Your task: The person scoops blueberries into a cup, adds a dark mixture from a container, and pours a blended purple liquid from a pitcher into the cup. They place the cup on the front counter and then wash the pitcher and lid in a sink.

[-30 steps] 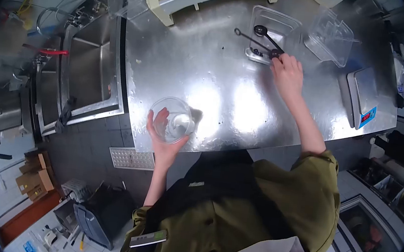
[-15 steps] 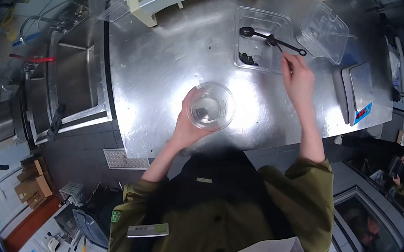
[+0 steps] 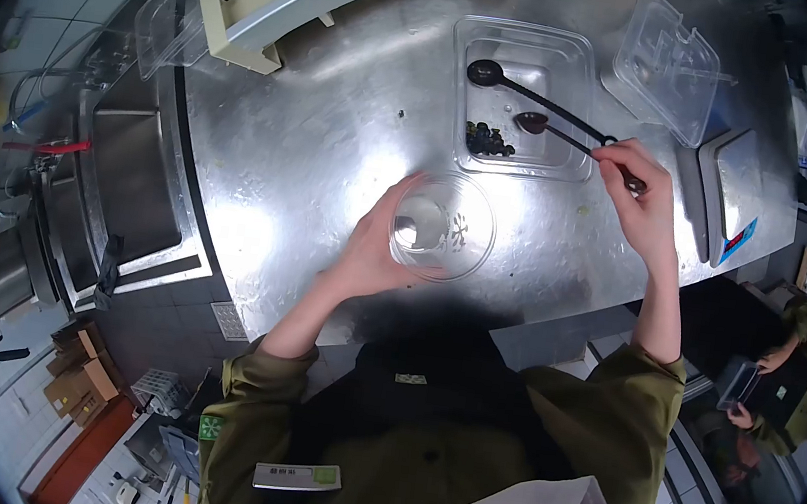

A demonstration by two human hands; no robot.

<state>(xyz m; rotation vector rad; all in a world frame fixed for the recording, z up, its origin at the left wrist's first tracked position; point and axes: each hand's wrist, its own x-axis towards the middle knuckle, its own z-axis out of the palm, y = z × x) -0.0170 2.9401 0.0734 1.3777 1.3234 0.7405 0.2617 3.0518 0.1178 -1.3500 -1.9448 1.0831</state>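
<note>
My left hand [image 3: 376, 247] is wrapped round the side of a clear plastic cup [image 3: 444, 227] above the steel table. The cup's inside looks empty. My right hand [image 3: 640, 195] grips the handle of a dark spoon [image 3: 532, 123], whose bowl is over a clear square container [image 3: 575, 168]. A longer black spoon [image 3: 487, 73] lies in the container, its handle across the right rim, near my right fingers. A small heap of dark pieces [image 3: 488, 140] sits in the container's lower left corner.
A clear lid [image 3: 669, 71] lies at the container's right, with a scale [image 3: 733, 197] in front. At the back left stands a cream rack [image 3: 244, 11]; a sink [image 3: 138, 181] is further left. A co-worker [image 3: 802, 372] holds a dark box at the far right.
My right hand has drawn back to the right and nearer to me, and the spoon's bowl has come lower in the container. The cup has tilted, showing a printed mark. The camera view has shifted.
</note>
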